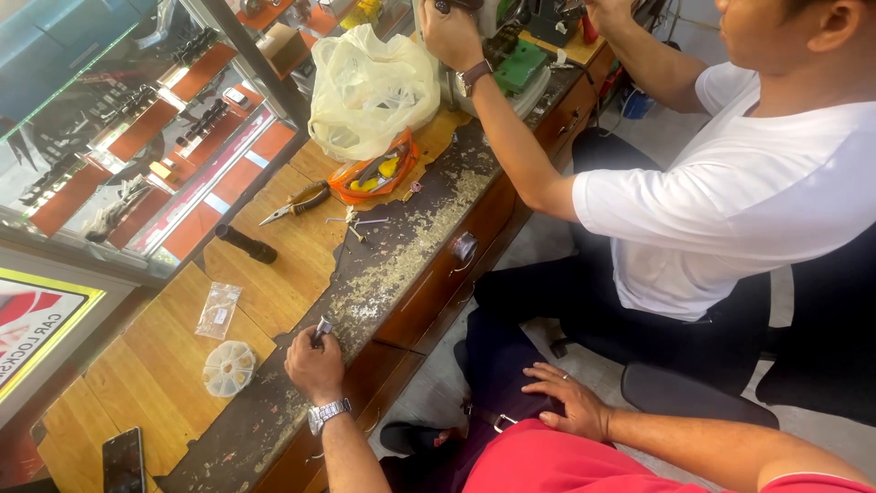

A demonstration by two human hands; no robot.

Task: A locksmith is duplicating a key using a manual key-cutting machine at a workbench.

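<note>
My left hand (315, 367), with a metal watch on the wrist, rests on the dark worn edge of the wooden workbench (274, 283) and is closed around a small metal key-like piece (323, 328) that sticks up between the fingers. My right hand (572, 400) lies flat and open on my thigh, holding nothing. Metal filings (411, 246) are strewn along the bench edge ahead of my left hand.
A person in a white shirt (730, 201) sits to the right, both hands at a machine (511, 55) at the bench's far end. On the bench lie pliers (297, 203), a black cylinder (245, 244), a round clear parts box (228, 367), a small bag (219, 309), a phone (122, 459), an orange tray (374, 173), a plastic bag (370, 87). A glass display case (128, 119) stands left.
</note>
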